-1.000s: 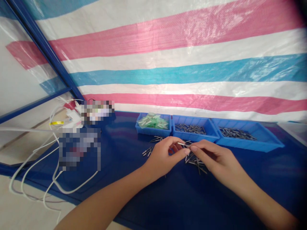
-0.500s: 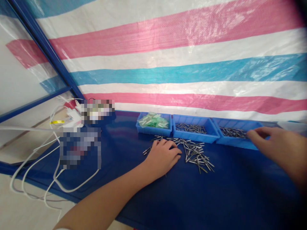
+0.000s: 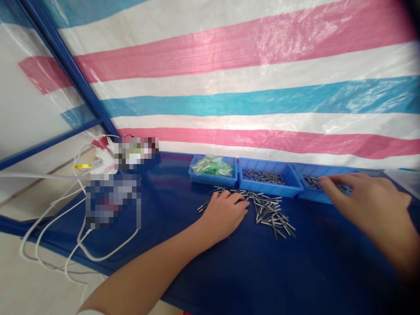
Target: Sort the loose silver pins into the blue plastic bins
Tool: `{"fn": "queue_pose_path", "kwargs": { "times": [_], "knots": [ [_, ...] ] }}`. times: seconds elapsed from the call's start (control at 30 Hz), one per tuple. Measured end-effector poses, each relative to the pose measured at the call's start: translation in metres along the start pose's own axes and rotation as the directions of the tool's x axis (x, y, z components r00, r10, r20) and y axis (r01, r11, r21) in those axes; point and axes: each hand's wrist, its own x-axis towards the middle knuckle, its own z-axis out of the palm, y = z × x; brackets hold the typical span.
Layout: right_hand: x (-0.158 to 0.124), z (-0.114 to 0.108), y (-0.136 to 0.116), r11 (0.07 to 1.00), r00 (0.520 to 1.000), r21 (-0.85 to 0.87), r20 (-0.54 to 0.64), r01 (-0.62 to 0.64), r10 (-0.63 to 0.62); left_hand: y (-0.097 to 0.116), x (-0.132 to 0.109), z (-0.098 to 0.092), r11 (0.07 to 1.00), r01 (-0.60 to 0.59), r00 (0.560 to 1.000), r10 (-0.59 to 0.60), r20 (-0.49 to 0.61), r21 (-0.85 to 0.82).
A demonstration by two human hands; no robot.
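Thin silver metal pins point(image 3: 271, 212) lie in a loose, crisscrossed pile on the blue table point(image 3: 315, 267). My left hand point(image 3: 226, 212) rests palm down on the pile's left part, fingers slightly apart and bent; no pin shows in its grasp. My right hand point(image 3: 367, 199) hangs in front of the right blue bin point(image 3: 315, 195), covering part of it. Its thumb and forefinger come together at the tips, and anything between them is too small or hidden. More pins fill the bottom of that bin and of the middle blue bin point(image 3: 278, 189).
The left blue bin point(image 3: 213, 180) holds green and clear plastic packets point(image 3: 213, 166). White cables point(image 3: 108, 258) loop over the table's left side, by blurred-out items. A blue metal frame point(image 3: 68, 70) rises at left, and a striped sheet point(image 3: 229, 105) hangs behind.
My right hand has moved left across the front of the right bin. My left hand stays on the pile, its fingers barely changed. The view has shifted slightly.
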Motion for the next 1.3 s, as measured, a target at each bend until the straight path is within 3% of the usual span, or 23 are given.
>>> {"fn": "queue_pose_path", "kwargs": {
  "times": [0.27,0.43,0.7,0.97,1.07,1.17,1.3],
  "knots": [
    [-0.015,-0.005,-0.039,0.961,0.982,0.211,-0.094,0.180,-0.163,-0.005,0.005,0.004,0.998,-0.014,1.000,0.015,0.014,-0.058],
    [-0.025,-0.009,-0.059,0.886,0.961,0.379,-0.035,0.267,-0.274,-0.005,0.008,0.005,0.998,-0.013,1.000,0.013,0.006,-0.062],
    [-0.036,-0.011,-0.076,0.813,0.935,0.509,0.042,0.283,-0.351,-0.002,0.012,0.003,0.999,0.009,1.000,-0.010,-0.005,-0.049],
    [-0.038,-0.012,-0.083,0.800,0.927,0.540,0.089,0.261,-0.363,0.001,0.013,0.004,0.999,0.047,0.998,-0.047,-0.030,-0.022],
    [-0.038,-0.011,-0.084,0.790,0.928,0.561,0.098,0.248,-0.361,0.002,0.012,0.003,0.990,0.041,0.994,-0.054,-0.099,-0.132],
    [-0.040,-0.010,-0.087,0.755,0.932,0.620,0.104,0.212,-0.347,0.006,0.009,0.001,0.932,0.048,0.978,-0.117,-0.175,-0.358],
    [-0.045,-0.011,-0.092,0.638,0.943,0.770,0.200,0.016,-0.265,0.013,0.006,-0.003,0.807,0.050,0.967,-0.186,-0.172,-0.589]
  ]
}}
